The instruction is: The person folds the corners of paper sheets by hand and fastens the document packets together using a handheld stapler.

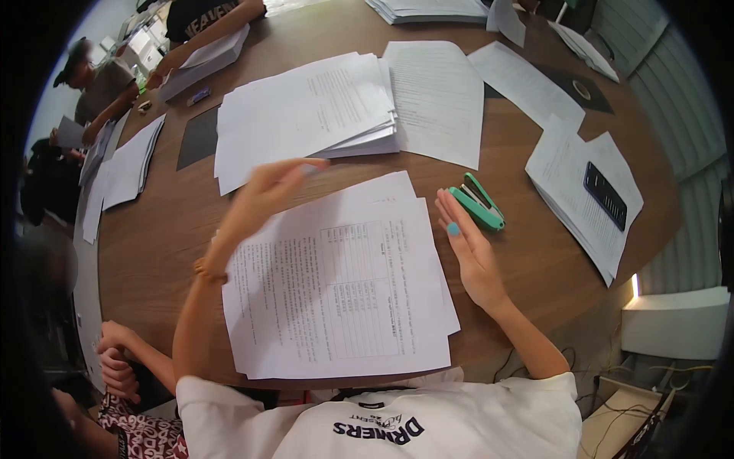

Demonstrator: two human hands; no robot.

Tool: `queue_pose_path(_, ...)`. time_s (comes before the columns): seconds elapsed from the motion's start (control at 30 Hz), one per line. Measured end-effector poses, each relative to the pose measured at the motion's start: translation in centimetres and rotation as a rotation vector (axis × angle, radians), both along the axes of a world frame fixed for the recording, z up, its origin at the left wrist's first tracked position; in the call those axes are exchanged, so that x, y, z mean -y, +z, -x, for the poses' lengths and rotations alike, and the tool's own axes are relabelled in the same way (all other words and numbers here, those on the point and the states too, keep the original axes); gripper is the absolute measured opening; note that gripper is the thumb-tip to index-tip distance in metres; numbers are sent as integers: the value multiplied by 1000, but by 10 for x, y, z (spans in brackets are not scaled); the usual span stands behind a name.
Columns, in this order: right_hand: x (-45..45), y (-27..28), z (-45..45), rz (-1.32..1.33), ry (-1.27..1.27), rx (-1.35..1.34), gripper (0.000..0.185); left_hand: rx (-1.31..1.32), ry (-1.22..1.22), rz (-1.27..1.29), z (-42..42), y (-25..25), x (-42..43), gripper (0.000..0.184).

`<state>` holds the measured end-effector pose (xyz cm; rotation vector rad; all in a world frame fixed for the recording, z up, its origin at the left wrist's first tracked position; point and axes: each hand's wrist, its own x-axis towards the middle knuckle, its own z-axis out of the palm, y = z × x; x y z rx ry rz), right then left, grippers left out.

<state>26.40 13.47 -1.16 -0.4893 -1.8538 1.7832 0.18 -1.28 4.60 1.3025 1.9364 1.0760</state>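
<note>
Printed sheets (329, 306) lie in a slightly uneven stack on the table directly before me, with text and a table grid on the top page. My left hand (279, 187) hovers over the upper left of these sheets, its fingers stretched to the right and slightly blurred, with nothing visible in them. Beside the sheets' right edge is my right hand (472, 256), its fingers extended and nothing held. A small teal patch shows on its thumb. Just beyond these fingertips lies a green stapler (475, 203), seemingly apart from the hand.
A thick paper pile (306, 115) and a loose printed page (434, 103) lie farther back. At right, a black phone (605, 196) rests on more papers (569, 180). A tape roll (581, 90) sits behind. People with papers (134, 164) are at the left; clasped hands (118, 359) are close by.
</note>
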Motion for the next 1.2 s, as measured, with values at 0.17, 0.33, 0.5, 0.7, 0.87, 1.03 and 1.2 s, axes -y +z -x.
queue_pose_path(0.17, 4, -1, -7, 22, 19, 100, 46, -136, -181, 81, -36, -24, -42, 53)
queue_pose_path(0.33, 5, 4, 15, -245, 49, 183, 46, -95, -167, 82, -33, -25, -46, 50)
queue_pose_path(0.5, -15, -4, 35, -274, 50, 173, 45, -18, -127, 149, -39, -22, -46, 46)
queue_pose_path(0.7, -11, 3, 14, 148, 66, 197, 47, -62, -148, 57, -25, -27, -50, 38)
queue_pose_path(0.87, -2, 2, 25, -24, 78, 190, 48, 102, -156, 166, -32, -30, -62, 35)
queue_pose_path(1.03, -6, -4, 26, 124, 64, 161, 48, 44, -171, 75, -32, -34, -62, 34)
queue_pose_path(1.2, -4, 8, 8, 22, 27, 180, 55, 46, -161, 70, -32, -33, -66, 34)
